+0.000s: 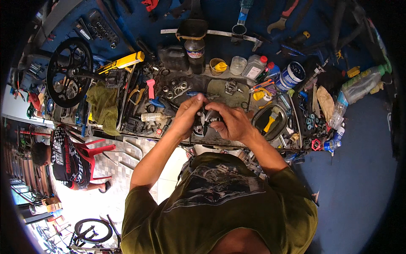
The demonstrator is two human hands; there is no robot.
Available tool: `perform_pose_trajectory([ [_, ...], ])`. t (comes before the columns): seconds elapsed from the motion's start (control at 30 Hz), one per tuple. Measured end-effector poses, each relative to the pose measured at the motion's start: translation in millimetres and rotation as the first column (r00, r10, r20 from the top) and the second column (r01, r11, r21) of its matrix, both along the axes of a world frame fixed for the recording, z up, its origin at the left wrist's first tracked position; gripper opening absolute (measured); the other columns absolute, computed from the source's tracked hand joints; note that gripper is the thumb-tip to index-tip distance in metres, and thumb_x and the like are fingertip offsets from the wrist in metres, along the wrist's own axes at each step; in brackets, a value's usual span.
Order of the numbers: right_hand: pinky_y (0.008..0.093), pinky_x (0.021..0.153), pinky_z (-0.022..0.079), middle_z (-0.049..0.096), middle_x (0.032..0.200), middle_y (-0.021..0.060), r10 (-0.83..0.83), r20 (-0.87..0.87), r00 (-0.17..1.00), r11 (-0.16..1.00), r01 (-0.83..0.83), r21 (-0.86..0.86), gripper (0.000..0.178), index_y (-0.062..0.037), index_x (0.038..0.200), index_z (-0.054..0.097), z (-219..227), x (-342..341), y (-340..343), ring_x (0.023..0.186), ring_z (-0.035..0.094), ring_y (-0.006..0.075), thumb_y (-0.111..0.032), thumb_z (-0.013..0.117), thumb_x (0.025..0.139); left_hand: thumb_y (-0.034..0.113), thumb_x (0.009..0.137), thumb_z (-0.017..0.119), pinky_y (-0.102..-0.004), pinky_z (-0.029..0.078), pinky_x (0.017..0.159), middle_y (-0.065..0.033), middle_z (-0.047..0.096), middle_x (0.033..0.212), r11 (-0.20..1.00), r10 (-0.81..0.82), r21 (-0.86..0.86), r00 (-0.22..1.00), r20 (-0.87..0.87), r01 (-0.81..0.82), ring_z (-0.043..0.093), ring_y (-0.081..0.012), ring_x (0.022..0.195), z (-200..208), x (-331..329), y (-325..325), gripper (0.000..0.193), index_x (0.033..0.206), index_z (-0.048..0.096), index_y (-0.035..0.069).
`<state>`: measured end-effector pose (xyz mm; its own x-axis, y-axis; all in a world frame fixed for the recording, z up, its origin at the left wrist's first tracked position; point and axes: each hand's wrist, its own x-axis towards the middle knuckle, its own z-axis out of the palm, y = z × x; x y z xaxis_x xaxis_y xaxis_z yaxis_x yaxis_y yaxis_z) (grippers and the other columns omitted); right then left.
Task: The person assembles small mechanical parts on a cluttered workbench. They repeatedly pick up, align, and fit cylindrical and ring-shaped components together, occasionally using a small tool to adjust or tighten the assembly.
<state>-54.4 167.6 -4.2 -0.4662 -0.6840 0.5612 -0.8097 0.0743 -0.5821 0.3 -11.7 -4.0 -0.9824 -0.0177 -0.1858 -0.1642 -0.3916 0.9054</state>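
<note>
Head camera gave me both hands meeting over the cluttered workbench [220,86]: my left hand [188,116] and right hand [230,122] were each clenched around a small dark metal part [206,118], held between them just above the bench's front edge. Crowding behind it were bearings [176,88], a pink-handled tool [150,88] and a dark bottle [195,53]. A green rag [103,106] lay to the left beside a black chainring [69,72]; a yellow-handled brush [270,122] sat in a tray to the right.
</note>
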Motion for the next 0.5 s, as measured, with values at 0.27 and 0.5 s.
perform_pose_trajectory([
  [0.27, 0.0361, 0.065, 0.053, 0.065, 0.105, 0.0154, -0.030, 0.033, 0.999, 0.999, 0.029, 0.033, 0.048, -0.0047, 0.120, 0.052, -6.8, 3.9, 3.7, 0.078, 0.067, 0.0318, -0.041, 0.060, 0.091, 0.043, 0.093, 0.059, -0.0228, 0.045, 0.065, 0.0002, 0.062, 0.084, 0.998, 0.060, 0.016, 0.986, 0.158, -0.063, 0.057, -0.0076, 0.073, 17.2, 1.8, 16.7, 0.035, 0.093, 0.063, 0.008],
  [0.5, 0.0342, 0.060, 0.049, 0.064, 0.096, 0.0149, -0.047, 0.165, 0.985, 0.997, 0.037, 0.063, 0.049, -0.0066, 0.121, 0.051, -9.2, 8.9, 5.7, 0.071, 0.065, 0.0302, -0.044, 0.058, 0.091, 0.032, 0.091, 0.065, -0.0213, 0.043, 0.065, 0.0007, 0.062, 0.081, 0.992, 0.121, 0.012, 0.986, 0.113, -0.123, 0.054, -0.0059, 0.071, 0.7, -1.4, 20.2, 0.025, 0.082, 0.062, 0.009],
])
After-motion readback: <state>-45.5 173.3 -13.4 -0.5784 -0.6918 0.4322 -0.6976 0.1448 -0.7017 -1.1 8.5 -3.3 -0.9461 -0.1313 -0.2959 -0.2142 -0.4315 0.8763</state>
